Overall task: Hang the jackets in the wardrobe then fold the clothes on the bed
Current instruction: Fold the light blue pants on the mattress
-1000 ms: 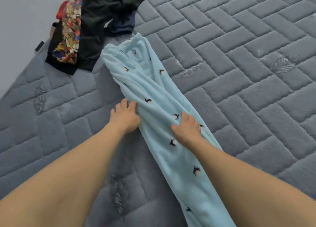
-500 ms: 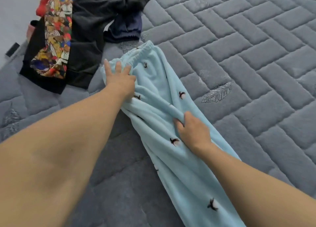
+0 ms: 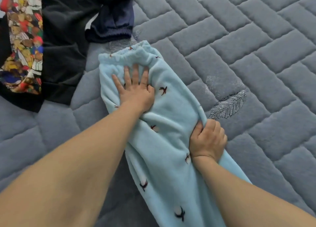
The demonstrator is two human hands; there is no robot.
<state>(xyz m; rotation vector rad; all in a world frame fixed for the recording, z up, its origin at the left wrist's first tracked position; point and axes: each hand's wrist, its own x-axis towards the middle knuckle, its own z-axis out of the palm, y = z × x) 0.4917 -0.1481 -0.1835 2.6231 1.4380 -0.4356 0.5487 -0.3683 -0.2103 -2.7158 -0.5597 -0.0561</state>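
Light blue fleece trousers (image 3: 171,124) with small bird prints lie lengthwise on the grey quilted bed (image 3: 248,55), elastic waistband at the far end. My left hand (image 3: 135,88) presses flat on the fabric just below the waistband, fingers straight and spread. My right hand (image 3: 207,139) grips the trousers' right edge further down, fingers curled round a bunched fold.
A heap of clothes lies at the far left: a black garment (image 3: 65,38) with a colourful cartoon-print panel (image 3: 25,43) and a dark navy piece (image 3: 112,23). Bare mattress stretches to the right and in the near left.
My left hand slid up the trousers from mid-leg to just below the waistband. My right hand moved to the right edge and closed on the fabric. The view moved closer.
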